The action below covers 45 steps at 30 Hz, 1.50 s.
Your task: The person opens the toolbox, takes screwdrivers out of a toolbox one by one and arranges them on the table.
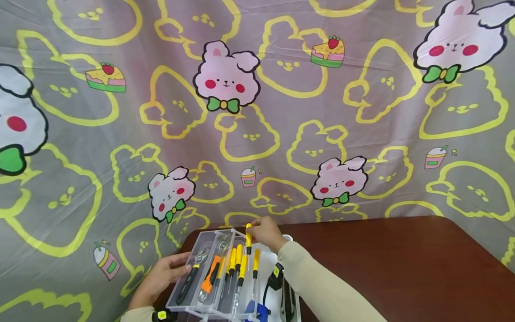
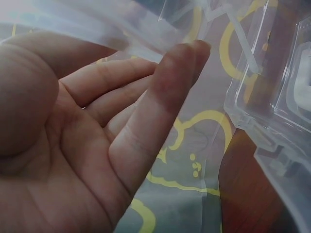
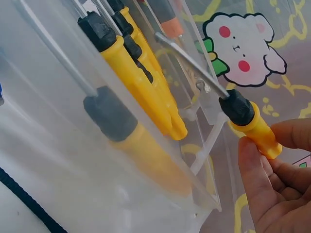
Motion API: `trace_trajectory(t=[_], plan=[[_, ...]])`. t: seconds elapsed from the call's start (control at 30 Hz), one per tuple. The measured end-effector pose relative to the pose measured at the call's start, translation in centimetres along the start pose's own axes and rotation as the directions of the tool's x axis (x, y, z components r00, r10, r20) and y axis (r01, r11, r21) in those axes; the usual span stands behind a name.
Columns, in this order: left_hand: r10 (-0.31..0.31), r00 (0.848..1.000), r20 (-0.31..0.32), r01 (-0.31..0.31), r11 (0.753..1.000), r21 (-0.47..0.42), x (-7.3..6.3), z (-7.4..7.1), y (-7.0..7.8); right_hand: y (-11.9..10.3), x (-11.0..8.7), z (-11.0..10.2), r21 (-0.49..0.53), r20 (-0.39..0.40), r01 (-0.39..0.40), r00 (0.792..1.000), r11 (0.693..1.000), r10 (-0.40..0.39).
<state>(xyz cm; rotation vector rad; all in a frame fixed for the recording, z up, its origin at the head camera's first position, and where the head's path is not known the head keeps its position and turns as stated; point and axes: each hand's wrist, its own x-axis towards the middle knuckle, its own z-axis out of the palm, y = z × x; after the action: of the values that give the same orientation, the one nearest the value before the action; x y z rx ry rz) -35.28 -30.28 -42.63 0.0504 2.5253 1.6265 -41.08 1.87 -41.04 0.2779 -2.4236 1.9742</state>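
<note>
My right hand [image 1: 268, 233] pinches the handle end of a yellow-and-black screwdriver [image 1: 249, 241] between thumb and fingers. Its shaft points down into a clear plastic tray [image 1: 209, 309], near the tray's far edge. In the right wrist view the held screwdriver [image 3: 265, 133] shows a bare metal shaft, beside other yellow-handled screwdrivers [image 3: 141, 87]. My left hand [image 1: 158, 277] holds the tray's left side, thumb and fingers at its wall; in the left wrist view the fingers [image 2: 141, 121] curl at the clear plastic. The tray also bears a black-handled adjustable wrench [image 1: 188, 284] and an orange utility knife [image 1: 209, 279].
A white toolbox [image 1: 297, 306] stands under and right of the tray, with a blue object [image 1: 260, 311] in it. The brown table [image 1: 402, 264] extends to the right. A patterned cloth [image 1: 281, 134] hangs behind the table.
</note>
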Motion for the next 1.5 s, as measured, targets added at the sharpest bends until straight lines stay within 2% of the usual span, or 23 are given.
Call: trace_trajectory(t=[0.17,0.43,0.87,1.3,1.5], plan=[[0.004,1.000,0.016,-0.004,1.000,-0.010,0.0,-0.1,0.0,-0.2,-0.2,-0.5,-0.013,0.007,0.014,1.000,1.000,-0.014],[0.011,1.000,0.014,-0.011,1.000,-0.011,0.3,-0.3,0.1,-0.6,-0.5,-1.6,0.041,0.012,0.021,1.000,0.999,-0.022],[0.000,1.000,0.010,0.000,1.000,-0.012,0.1,-0.3,0.1,0.0,-0.6,-3.4,0.001,0.005,-0.014,1.000,1.000,0.014],[-0.015,1.000,-0.008,0.015,1.000,-0.018,0.1,-0.1,0.1,1.2,-0.8,-5.3,-0.014,-0.003,-0.014,1.000,1.000,0.014],[-0.003,1.000,0.010,0.003,1.000,-0.017,0.0,0.0,0.1,1.8,-1.0,-6.1,-0.045,-0.026,-0.007,1.000,0.999,0.006]])
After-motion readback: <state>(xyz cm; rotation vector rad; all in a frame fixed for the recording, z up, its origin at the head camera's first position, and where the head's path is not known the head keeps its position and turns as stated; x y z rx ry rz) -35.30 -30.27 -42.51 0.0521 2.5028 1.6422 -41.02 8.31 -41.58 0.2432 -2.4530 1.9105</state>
